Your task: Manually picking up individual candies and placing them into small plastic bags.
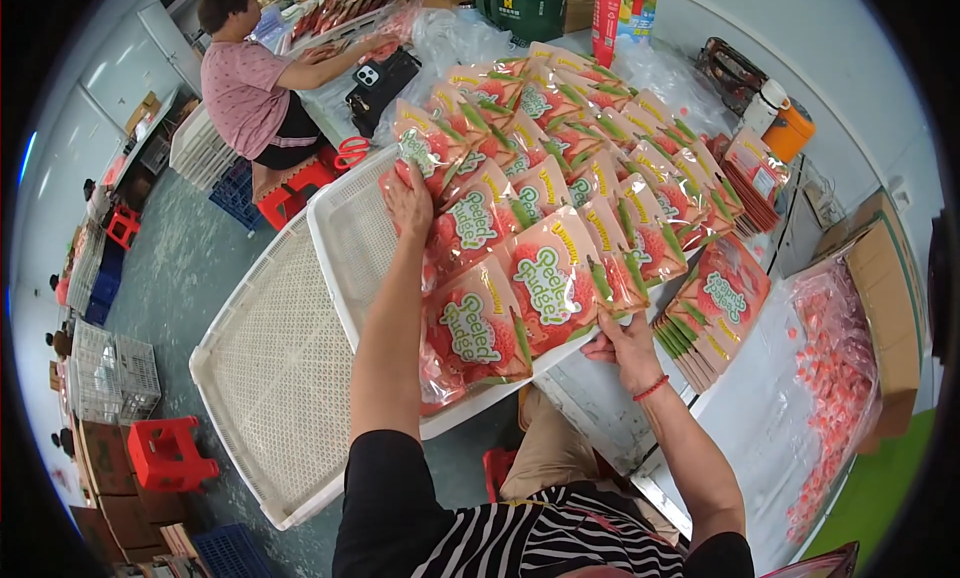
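A white plastic tray [345, 203] in front of me carries a heap of pink printed candy pouches [550, 283] with green edges, lying in overlapping rows. At the heap's left side, my left hand [408, 206] has its fingers closed on the edge of a candy pouch [432, 146]. My right hand [628, 353], with a red bracelet at the wrist, is closed around the tray's near right edge, its thumb against the front pouches; its fingertips are partly hidden. Beneath and to the left is another white perforated tray [285, 368], with no pouches showing in it.
Stacked pouches [722, 298] lie on the table at right, beside a carton [885, 318] and a clear bag of pink wrapped sweets [835, 378]. Red scissors [352, 153] and a phone [369, 74] on a black bag are farther off. A co-worker [250, 78] sits left, near red stools [172, 453].
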`<state>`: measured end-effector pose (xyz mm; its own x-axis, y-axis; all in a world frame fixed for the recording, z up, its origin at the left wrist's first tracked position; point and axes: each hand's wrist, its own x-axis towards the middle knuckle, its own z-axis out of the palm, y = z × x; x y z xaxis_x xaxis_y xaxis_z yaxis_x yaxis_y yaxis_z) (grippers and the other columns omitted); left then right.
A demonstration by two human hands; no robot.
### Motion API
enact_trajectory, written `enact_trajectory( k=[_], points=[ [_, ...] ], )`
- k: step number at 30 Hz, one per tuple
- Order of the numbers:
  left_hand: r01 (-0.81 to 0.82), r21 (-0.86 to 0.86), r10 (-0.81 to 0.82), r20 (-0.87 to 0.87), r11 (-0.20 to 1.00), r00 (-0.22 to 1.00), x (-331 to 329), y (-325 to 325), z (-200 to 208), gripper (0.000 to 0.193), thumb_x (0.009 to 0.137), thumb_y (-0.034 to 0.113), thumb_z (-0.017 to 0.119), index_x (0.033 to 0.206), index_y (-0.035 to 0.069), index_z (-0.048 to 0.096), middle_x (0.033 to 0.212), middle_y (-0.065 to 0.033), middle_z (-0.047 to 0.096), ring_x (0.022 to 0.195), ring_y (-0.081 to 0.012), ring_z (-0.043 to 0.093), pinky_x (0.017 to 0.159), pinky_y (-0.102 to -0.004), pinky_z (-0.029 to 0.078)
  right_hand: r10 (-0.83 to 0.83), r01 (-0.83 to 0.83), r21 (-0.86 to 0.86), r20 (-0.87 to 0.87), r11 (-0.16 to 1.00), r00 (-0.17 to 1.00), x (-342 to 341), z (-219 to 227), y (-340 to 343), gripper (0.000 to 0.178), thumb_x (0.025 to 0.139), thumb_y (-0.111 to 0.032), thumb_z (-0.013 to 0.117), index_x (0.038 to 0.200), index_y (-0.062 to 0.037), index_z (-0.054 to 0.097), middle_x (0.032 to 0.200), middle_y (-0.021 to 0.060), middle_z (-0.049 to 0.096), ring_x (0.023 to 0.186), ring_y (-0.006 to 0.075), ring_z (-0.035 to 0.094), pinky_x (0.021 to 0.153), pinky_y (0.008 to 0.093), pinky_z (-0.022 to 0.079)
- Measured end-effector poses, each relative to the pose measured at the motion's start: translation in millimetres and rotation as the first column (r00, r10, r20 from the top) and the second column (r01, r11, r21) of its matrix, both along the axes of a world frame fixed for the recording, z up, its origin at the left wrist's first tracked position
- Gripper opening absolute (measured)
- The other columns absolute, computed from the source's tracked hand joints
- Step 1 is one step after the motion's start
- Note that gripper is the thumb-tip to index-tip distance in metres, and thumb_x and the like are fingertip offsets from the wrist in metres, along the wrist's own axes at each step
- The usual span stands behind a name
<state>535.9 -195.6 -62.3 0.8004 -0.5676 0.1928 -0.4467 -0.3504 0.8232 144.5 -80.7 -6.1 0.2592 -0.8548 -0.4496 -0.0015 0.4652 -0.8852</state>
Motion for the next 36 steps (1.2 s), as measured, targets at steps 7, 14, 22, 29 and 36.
enact_trajectory(
  k=[7, 14, 22, 29, 36],
  points=[
    [0.212, 0.053, -0.218, 0.278, 0.976, 0.935, 37, -2, -24, 0.064, 0.092, 0.053, 0.030, 0.142, 0.013, 0.029, 0.144, -0.0266, 0.025, 0.132, -0.0438, 0.024, 0.109, -0.0514, 0.018, 0.127, -0.127, 0.004, -0.044, 0.992, 0.991, -10, 6, 4, 0.066, 0.086, -0.027, 0.066, 0.134, -0.0075, 0.026, 0.091, 0.0071, 0.057, 0.069, 0.0154, 0.062, 0.056, 0.0276, 0.055],
    [0.144, 0.198, -0.242, 0.689, 0.970, 0.683, 48, 48, -19, 0.048, 0.089, 0.013, 0.042, 0.137, 0.014, 0.036, 0.131, -0.0403, 0.026, 0.124, -0.0514, 0.029, 0.105, -0.0482, 0.030, 0.125, -0.125, 0.011, 0.047, 0.992, 0.991, -9, 10, 13, 0.076, 0.085, -0.023, 0.067, 0.140, -0.0032, 0.018, 0.101, 0.0097, 0.055, 0.077, 0.0161, 0.062, 0.062, 0.0281, 0.056],
    [0.675, 0.227, -0.692, -0.005, 0.702, 0.722, -49, 223, 27, 0.093, 0.078, 0.042, 0.066, 0.141, -0.005, 0.017, 0.142, -0.0283, 0.024, 0.132, -0.0445, 0.025, 0.107, -0.0486, 0.025, 0.089, -0.089, -0.005, 0.068, 0.996, 0.994, -6, 9, 16, 0.076, 0.086, -0.025, 0.066, 0.140, -0.0043, 0.017, 0.098, 0.0091, 0.055, 0.076, 0.0156, 0.062, 0.061, 0.0275, 0.056],
    [0.531, 0.529, -0.691, 0.154, 0.661, 0.707, -97, 248, 62, 0.126, 0.045, 0.054, 0.085, 0.144, 0.008, 0.020, 0.141, -0.0247, 0.027, 0.131, -0.0422, 0.026, 0.107, -0.0506, 0.024, 0.077, -0.076, -0.019, 0.056, 0.997, 0.995, -15, -3, 25, 0.076, 0.088, -0.025, 0.064, 0.141, -0.0040, 0.014, 0.101, 0.0112, 0.056, 0.077, 0.0170, 0.061, 0.064, 0.0287, 0.054],
    [0.565, 0.268, -0.624, 0.281, 0.780, 0.729, -65, 211, 46, 0.119, 0.046, 0.047, 0.086, 0.140, 0.005, 0.027, 0.137, -0.0227, 0.032, 0.128, -0.0409, 0.031, 0.105, -0.0473, 0.030, 0.076, -0.075, -0.017, 0.049, 0.997, 0.996, -34, -14, 34, 0.074, 0.090, -0.024, 0.061, 0.143, -0.0054, 0.012, 0.103, 0.0125, 0.055, 0.078, 0.0171, 0.061, 0.064, 0.0286, 0.053]
  ],
)
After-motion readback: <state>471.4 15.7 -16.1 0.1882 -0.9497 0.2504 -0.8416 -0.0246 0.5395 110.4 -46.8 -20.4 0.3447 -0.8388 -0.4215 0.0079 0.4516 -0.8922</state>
